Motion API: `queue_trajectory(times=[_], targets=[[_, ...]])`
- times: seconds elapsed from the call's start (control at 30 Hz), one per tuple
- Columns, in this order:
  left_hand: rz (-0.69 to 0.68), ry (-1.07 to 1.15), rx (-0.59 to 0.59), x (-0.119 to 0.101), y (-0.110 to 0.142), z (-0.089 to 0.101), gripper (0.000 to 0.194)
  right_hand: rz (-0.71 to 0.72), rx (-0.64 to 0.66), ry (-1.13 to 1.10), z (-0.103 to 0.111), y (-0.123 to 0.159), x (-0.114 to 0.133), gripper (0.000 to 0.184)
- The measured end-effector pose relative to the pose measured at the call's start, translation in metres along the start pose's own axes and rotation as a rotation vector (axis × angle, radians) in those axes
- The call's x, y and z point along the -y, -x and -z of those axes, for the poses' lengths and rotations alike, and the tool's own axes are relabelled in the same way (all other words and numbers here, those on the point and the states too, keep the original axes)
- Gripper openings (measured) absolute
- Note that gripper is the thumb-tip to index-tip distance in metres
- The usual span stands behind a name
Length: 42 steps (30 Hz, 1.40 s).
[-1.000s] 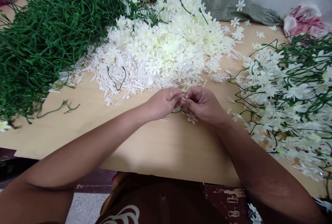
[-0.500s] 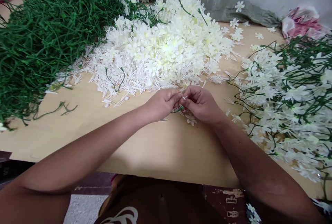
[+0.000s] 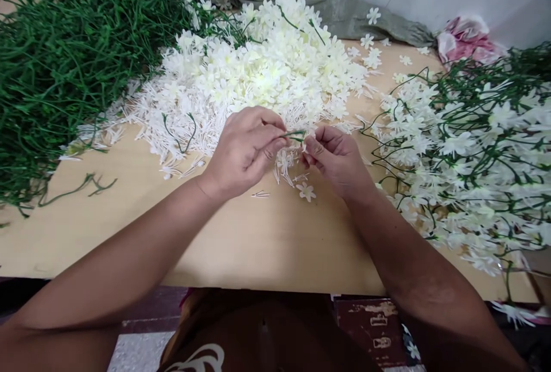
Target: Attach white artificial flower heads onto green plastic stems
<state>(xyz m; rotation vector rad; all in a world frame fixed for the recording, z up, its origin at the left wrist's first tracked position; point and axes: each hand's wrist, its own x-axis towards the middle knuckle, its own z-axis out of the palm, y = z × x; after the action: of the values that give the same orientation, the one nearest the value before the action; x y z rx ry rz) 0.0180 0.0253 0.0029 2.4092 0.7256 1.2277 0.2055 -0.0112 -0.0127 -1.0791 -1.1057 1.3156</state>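
Observation:
Over the middle of the table, my left hand [image 3: 247,151] pinches a green artificial flower stem [image 3: 295,135] between thumb and fingers. The stem points right, toward my right hand [image 3: 333,157], whose thumb and fingers are closed on a small white piece at the stem's end, mostly hidden by the fingertips. Just below the hands lie a loose white flower head [image 3: 306,191] and several white stamen pieces [image 3: 284,168]. Behind them rises a large heap of white flower heads [image 3: 275,68], with white stamens [image 3: 150,113] along its front.
A thick pile of green stems [image 3: 81,56] covers the left of the table [image 3: 258,245]. Stems with flowers fitted [image 3: 465,148] are heaped at the right. Grey-green cloth [image 3: 344,13] and a pink-white bag [image 3: 465,42] lie along the wall.
Both hands have risen slightly away from me and drawn a little apart, so the green stem between them shows more. The view has shifted somewhat to the right.

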Motion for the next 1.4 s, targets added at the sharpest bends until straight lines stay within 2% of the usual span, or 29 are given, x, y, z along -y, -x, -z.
queue_trajectory(times=[0.07, 0.17, 0.2, 0.27, 0.37, 0.43, 0.53, 0.6, 0.67, 0.73, 0.87, 0.93, 1.03, 1.13, 1.27, 1.4], targets=[[0.026, 0.046, -0.039, -0.001, 0.000, 0.002, 0.028, 0.014, 0.030, 0.051, 0.002, 0.002, 0.004, 0.038], [0.217, 0.309, -0.164, 0.003, -0.003, 0.005, 0.025, 0.111, 0.046, 0.278, 0.004, 0.009, 0.009, 0.034], [0.262, 0.410, -0.215, 0.007, -0.004, 0.007, 0.020, 0.167, 0.064, 0.397, 0.002, 0.012, 0.010, 0.032], [0.266, 0.589, -0.309, 0.015, -0.007, 0.010, 0.016, 0.332, 0.141, 0.669, -0.006, 0.019, 0.008, 0.028], [0.323, 0.731, -0.384, 0.024, -0.011, 0.014, 0.013, 0.608, 0.309, 1.072, -0.028, 0.029, -0.004, 0.019], [0.373, 0.797, -0.397, 0.026, -0.011, 0.015, 0.013, 0.700, 0.349, 1.275, -0.043, 0.033, -0.015, 0.013], [0.461, 0.841, -0.340, 0.024, -0.010, 0.014, 0.010, 0.726, 0.301, 1.409, -0.053, 0.032, -0.027, 0.020], [0.520, 0.807, -0.287, 0.024, -0.008, 0.013, 0.015, 0.728, 0.271, 1.361, -0.050, 0.028, -0.027, 0.023], [0.572, 0.751, -0.232, 0.022, -0.006, 0.012, 0.017, 0.736, 0.238, 1.218, -0.043, 0.025, -0.020, 0.023], [0.630, 0.670, -0.157, 0.019, -0.006, 0.012, 0.015, 0.710, 0.147, 1.052, -0.033, 0.024, -0.010, 0.019], [0.699, 0.441, 0.014, 0.011, -0.004, 0.010, 0.010, 0.453, -0.148, 0.780, -0.011, 0.020, 0.006, 0.005], [0.677, 0.314, 0.085, 0.010, -0.001, 0.008, 0.012, 0.352, -0.213, 0.687, -0.002, 0.017, 0.007, 0.005], [0.604, 0.101, 0.165, 0.013, 0.001, 0.006, 0.027, 0.320, -0.187, 0.660, 0.005, 0.015, 0.006, 0.011], [0.556, -0.073, 0.175, 0.014, -0.001, 0.003, 0.038, 0.293, -0.128, 0.653, 0.004, 0.015, 0.003, 0.012], [0.487, -0.258, 0.180, 0.012, -0.007, -0.006, 0.045, 0.235, -0.120, 0.598, 0.001, 0.014, 0.002, 0.006], [0.433, -0.442, 0.309, 0.012, -0.010, -0.021, 0.040, 0.291, -0.122, 0.650, -0.001, 0.012, 0.001, 0.003]])
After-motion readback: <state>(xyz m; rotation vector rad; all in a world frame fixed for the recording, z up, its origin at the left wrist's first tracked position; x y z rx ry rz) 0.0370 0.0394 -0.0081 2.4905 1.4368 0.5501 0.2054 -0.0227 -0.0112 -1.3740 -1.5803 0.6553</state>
